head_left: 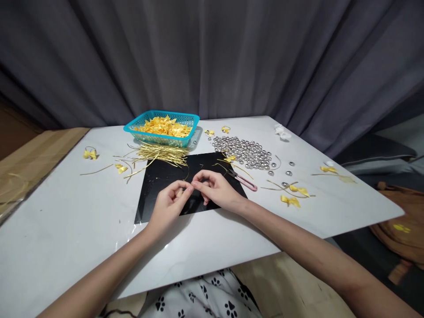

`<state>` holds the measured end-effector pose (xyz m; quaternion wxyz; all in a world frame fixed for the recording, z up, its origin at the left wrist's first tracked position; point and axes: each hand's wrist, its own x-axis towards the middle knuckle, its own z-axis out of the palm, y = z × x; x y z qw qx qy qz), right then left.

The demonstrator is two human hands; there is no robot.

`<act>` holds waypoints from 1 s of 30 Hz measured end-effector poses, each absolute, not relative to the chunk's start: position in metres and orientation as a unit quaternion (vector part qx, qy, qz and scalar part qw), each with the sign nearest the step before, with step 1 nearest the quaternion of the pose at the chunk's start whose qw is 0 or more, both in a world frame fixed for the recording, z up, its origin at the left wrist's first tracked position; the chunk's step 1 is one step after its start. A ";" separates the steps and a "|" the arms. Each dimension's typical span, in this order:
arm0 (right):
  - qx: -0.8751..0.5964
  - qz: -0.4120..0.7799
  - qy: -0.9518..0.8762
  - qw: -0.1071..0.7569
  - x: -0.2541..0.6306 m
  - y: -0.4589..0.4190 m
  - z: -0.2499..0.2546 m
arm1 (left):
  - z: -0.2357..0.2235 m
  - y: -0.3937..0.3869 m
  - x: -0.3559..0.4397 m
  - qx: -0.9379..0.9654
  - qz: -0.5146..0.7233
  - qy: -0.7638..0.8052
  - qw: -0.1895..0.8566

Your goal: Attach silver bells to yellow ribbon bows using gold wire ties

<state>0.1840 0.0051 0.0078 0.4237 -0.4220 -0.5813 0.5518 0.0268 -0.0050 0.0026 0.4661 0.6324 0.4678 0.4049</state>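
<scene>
My left hand (pixel 170 198) and my right hand (pixel 215 187) meet at their fingertips over a black mat (pixel 147 194). Both are closed in a pinch, thumb against forefinger. A thin gold wire (pixel 187 173) curves up from the pinched fingertips, most of it hidden by the fingers. Just beyond my right hand, small pink-handled snips (pixel 247 182) lie partly on the mat. At the mat's far right corner rests a yellow ribbon bow (pixel 230 158) with gold wire. A bundle of gold wires (pixel 162 153) lies across the mat's far left edge.
A blue plastic basket (pixel 129 128) full of yellow bows stands at the back. To its right spreads a pile of silver teardrop beads (pixel 245 152). Loose yellow bows (pixel 290 201) and wires lie at the right, and another wired bow (pixel 90 153) at the far left.
</scene>
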 end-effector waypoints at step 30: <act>-0.452 0.518 -0.611 0.393 0.189 0.008 0.010 | 0.005 -0.002 0.029 0.596 0.402 0.451 0.528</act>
